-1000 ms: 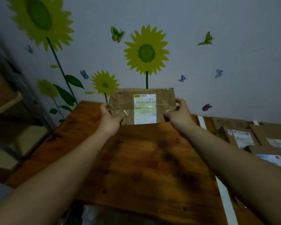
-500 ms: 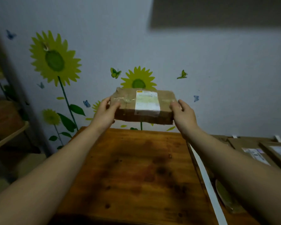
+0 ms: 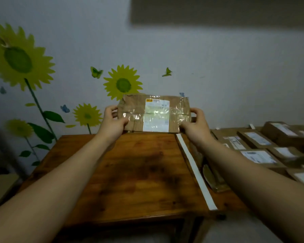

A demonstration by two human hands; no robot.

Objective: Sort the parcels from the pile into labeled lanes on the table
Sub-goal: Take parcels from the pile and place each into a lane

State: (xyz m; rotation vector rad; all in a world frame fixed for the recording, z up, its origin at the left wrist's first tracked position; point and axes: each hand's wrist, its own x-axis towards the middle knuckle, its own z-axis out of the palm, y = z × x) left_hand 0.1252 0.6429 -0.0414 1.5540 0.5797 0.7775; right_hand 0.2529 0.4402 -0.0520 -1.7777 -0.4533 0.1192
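Above the wooden table's (image 3: 133, 172) far edge, both hands gripped a taped cardboard parcel (image 3: 154, 115).
Left hand (image 3: 112, 123) and right hand (image 3: 196, 126) clasped its ends; white tape strip (image 3: 194, 170) beside labeled boxes (image 3: 258, 149) at right, sunflower decals (image 3: 122, 83) behind.

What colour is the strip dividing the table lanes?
White; the strip shows best in the head view.
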